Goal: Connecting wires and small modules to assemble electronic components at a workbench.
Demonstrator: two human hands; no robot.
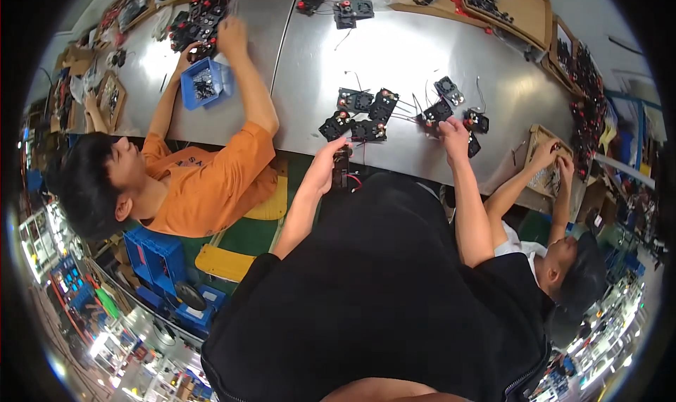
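Observation:
My left hand (pixel 324 168) is at the near table edge, its fingers round a dark module (pixel 341 164) with a red wire hanging below it. Just beyond lies a cluster of black fan units (pixel 367 129) with thin wires and small red and silver parts. My right hand (pixel 455 136) pinches the near edge of a black fan unit (pixel 436 112) within a second group to the right. Its fingertips partly hide that unit. Another fan unit (pixel 448 90) lies loose beyond this group.
On the left, a person in an orange shirt (pixel 211 184) handles black units (pixel 201 25) beside a blue bin (pixel 196 96) of small parts. Another person's hands (pixel 553 155) work over a tray (pixel 539 173) at right. Cardboard trays (pixel 521 11) line the far side of the metal table (pixel 310 57).

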